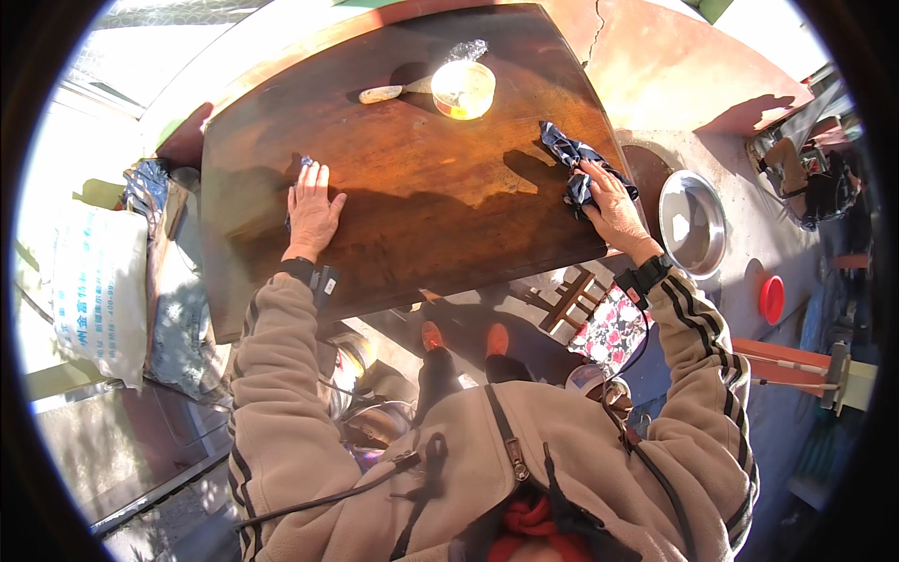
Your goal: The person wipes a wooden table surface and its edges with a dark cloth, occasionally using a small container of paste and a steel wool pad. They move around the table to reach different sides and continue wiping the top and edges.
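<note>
My left hand [313,212] lies flat on the left part of a dark brown wooden tabletop [414,165], thumb spread. Bits of a dark blue thing [306,161] peek out at its fingertips and outer edge; the rest is hidden beneath the palm. Near the right edge, my right hand [612,207] holds a crumpled dark blue patterned cloth [562,147] against the wood. Farther back stands a small round tub [463,90], glaring in the sun. A putty knife or similar flat tool with a pale, stained handle [381,94] lies beside it, its blade reaching the tub.
Crumpled clear plastic [469,50] sits behind the tub. A metal basin [693,223] and a red bowl [771,299] are on the ground at right. Below the table are a wooden stool [570,301], floral fabric [618,327] and buckets [351,358]. A white sack [102,288] stands left.
</note>
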{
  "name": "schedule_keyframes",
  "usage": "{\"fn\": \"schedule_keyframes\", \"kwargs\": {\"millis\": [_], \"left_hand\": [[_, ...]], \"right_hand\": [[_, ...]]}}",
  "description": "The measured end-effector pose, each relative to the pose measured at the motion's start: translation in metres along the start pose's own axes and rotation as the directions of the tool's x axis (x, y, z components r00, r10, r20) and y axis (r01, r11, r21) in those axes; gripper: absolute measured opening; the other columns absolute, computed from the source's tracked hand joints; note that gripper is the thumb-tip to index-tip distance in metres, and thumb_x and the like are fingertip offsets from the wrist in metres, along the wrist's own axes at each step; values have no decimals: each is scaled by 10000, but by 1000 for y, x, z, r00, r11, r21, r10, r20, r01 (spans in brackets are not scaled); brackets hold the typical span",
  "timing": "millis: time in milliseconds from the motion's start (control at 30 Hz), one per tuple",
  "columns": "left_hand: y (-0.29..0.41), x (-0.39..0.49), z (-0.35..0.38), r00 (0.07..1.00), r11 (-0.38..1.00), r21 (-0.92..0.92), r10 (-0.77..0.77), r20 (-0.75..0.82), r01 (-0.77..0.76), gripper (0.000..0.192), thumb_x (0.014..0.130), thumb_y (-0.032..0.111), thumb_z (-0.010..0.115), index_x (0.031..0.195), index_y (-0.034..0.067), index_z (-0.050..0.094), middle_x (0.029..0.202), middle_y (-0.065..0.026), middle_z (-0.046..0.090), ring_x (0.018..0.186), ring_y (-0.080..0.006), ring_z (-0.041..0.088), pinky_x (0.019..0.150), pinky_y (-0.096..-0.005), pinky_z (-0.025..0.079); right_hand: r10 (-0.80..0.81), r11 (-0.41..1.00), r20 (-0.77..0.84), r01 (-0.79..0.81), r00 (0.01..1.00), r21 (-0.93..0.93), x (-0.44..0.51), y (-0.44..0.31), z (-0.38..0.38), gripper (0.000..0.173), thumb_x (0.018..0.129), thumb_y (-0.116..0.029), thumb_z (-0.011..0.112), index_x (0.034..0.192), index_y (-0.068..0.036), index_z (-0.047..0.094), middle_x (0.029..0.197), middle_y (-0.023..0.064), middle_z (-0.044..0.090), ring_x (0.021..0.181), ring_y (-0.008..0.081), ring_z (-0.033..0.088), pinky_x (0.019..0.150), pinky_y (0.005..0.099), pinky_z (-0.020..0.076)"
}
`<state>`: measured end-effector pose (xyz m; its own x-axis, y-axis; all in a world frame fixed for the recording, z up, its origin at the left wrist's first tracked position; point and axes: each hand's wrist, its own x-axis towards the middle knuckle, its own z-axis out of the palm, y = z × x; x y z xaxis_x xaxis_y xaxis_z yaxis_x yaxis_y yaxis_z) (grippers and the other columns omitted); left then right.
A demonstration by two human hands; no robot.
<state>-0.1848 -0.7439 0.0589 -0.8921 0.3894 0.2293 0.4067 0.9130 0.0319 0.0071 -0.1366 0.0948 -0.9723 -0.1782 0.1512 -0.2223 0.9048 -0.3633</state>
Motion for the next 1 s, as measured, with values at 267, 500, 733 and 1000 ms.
{"fn": "schedule_keyframes", "kwargs": {"millis": [267, 500, 733, 1000], "left_hand": [[-33, 34, 32, 962, 942, -334, -114, -247, 25, 767, 1108, 408, 738, 1680, -34, 481, 1765, -292, 424, 1648, -475, 405, 1354, -550, 358], [130, 121, 1, 862, 752, -423, 461, -210, -505, 659, 1078, 380, 799, 1574, -12, 612, 1589, -247, 654, 1548, -444, 567, 1301, -534, 457], [158, 227, 20, 985, 710, -692, -14, 171, 130, 721, 1051, 507, 796, 1483, -53, 658, 1280, -272, 783, 1177, -415, 774, 1007, -497, 618], [151, 274, 26, 801, 256, -827, 225, 555, 501, 373, 1140, 322, 740, 1319, -4, 722, 1038, -103, 792, 872, -167, 779, 733, -288, 623]], "right_hand": [[53, 998, -34, -54, 998, -31, 9, -9, 10, 636, 974, -89, 725, 1604, -43, 649, 1780, 167, 509, 1682, 408, 421, 1398, 549, 314], [89, 996, -44, -89, 995, 16, 13, -9, 11, 635, 941, -65, 739, 1572, -50, 675, 1753, 176, 535, 1668, 426, 435, 1398, 546, 325], [76, 997, -89, -75, 993, 19, 15, -10, 8, 615, 953, -79, 735, 1567, -77, 693, 1721, 177, 573, 1640, 429, 477, 1389, 550, 336], [77, 997, -136, -79, 988, -9, 14, 0, 11, 575, 943, -123, 754, 1513, -55, 713, 1696, 172, 598, 1607, 424, 515, 1348, 568, 386]]}}
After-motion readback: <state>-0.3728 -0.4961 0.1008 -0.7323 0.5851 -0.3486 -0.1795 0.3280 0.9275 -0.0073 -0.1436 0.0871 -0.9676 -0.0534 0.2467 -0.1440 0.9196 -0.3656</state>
